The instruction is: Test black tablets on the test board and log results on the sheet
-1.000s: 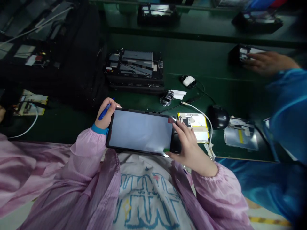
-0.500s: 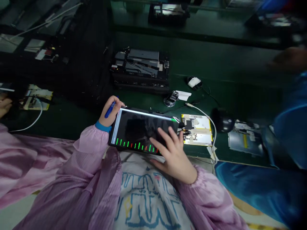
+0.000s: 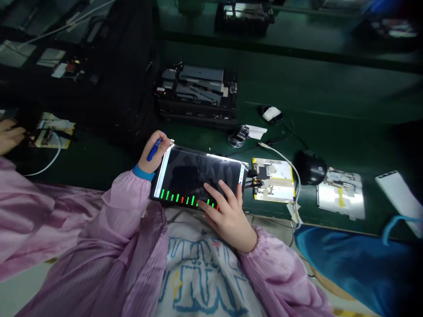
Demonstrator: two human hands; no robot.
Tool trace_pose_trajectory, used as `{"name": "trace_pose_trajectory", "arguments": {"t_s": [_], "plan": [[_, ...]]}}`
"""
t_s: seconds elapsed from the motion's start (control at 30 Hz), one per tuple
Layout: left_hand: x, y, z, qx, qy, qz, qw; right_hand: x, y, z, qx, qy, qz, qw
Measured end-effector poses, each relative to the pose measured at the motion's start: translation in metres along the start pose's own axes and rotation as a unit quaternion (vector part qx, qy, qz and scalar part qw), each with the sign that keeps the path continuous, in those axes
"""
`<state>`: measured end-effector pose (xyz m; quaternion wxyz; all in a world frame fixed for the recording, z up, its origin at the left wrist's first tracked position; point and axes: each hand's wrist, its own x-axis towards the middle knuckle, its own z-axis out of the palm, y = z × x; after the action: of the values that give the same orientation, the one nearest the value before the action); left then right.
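My left hand [image 3: 153, 152] is closed at the upper left corner of a flat screen panel [image 3: 198, 169], with a blue pen [image 3: 153, 149] tucked in the same fingers. The panel is lit, showing a dark picture with green and red marks along its near edge. Over its lower right part lies my right hand [image 3: 228, 215], fingers spread, the tips on or just above the glass. Dark connectors [image 3: 253, 178] run from the panel's right edge to an opened board with white battery packs [image 3: 277, 180].
A black tray of device parts [image 3: 198, 88] stands behind the panel. To the right are a counter device [image 3: 238, 135], a white cable [image 3: 287, 163], a black mouse [image 3: 309, 167] and a silver plate [image 3: 342, 193]. A co-worker's hand [image 3: 9, 135] is at the far left.
My right hand has shifted left and slightly down across the screen, and a bright strip has appeared at its right edge. The blue-sleeved person at right has drawn back, uncovering a white piece.
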<state>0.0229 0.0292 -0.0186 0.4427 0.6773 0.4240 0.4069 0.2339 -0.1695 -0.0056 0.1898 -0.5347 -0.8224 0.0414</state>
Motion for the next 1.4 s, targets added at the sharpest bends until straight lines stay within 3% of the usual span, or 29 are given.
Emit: {"name": "trace_pose_trajectory", "arguments": {"t_s": [0.1, 0.17, 0.27, 0.33, 0.43, 0.53, 0.6, 0.67, 0.77, 0.83, 0.93, 1.07, 1.4], "plan": [[0.001, 0.003, 0.000, 0.011, 0.005, 0.001, 1.000, 0.003, 0.008, -0.007, 0.015, 0.026, 0.011, 0.999], [0.002, 0.006, 0.000, 0.023, 0.009, 0.012, 1.000, 0.005, 0.027, -0.016, 0.018, 0.081, 0.046, 0.996], [0.004, 0.008, -0.001, 0.041, 0.012, 0.031, 0.999, 0.006, 0.076, -0.029, 0.004, 0.182, 0.142, 0.973], [0.005, 0.007, -0.002, 0.048, 0.016, 0.040, 0.998, 0.008, 0.115, -0.032, 0.000, 0.205, 0.204, 0.957], [0.006, 0.006, -0.003, 0.052, 0.025, 0.036, 0.998, 0.019, 0.161, -0.024, -0.044, 0.154, 0.273, 0.949], [0.007, 0.004, -0.004, 0.051, 0.029, 0.033, 0.998, 0.039, 0.183, -0.011, -0.100, 0.069, 0.318, 0.940], [0.008, 0.003, -0.004, 0.045, 0.030, 0.038, 0.998, 0.050, 0.185, -0.009, -0.109, 0.039, 0.326, 0.938], [0.009, 0.002, -0.004, 0.039, 0.033, 0.042, 0.998, 0.054, 0.179, -0.015, -0.062, 0.055, 0.312, 0.947], [0.010, 0.001, -0.004, 0.033, 0.039, 0.046, 0.998, 0.042, 0.158, -0.032, 0.119, 0.083, 0.236, 0.961], [0.011, 0.000, -0.004, 0.027, 0.040, 0.048, 0.998, 0.026, 0.141, -0.041, 0.206, 0.068, 0.184, 0.959], [0.013, -0.001, -0.004, 0.010, 0.045, 0.043, 0.998, 0.002, 0.124, -0.045, 0.211, 0.064, 0.174, 0.960], [0.015, 0.001, -0.001, -0.008, 0.046, 0.029, 0.998, -0.019, 0.121, -0.037, 0.230, 0.056, 0.200, 0.951], [0.020, 0.008, 0.007, -0.005, 0.051, 0.048, 0.997, -0.025, 0.123, -0.022, 0.250, 0.109, 0.133, 0.953]]}}
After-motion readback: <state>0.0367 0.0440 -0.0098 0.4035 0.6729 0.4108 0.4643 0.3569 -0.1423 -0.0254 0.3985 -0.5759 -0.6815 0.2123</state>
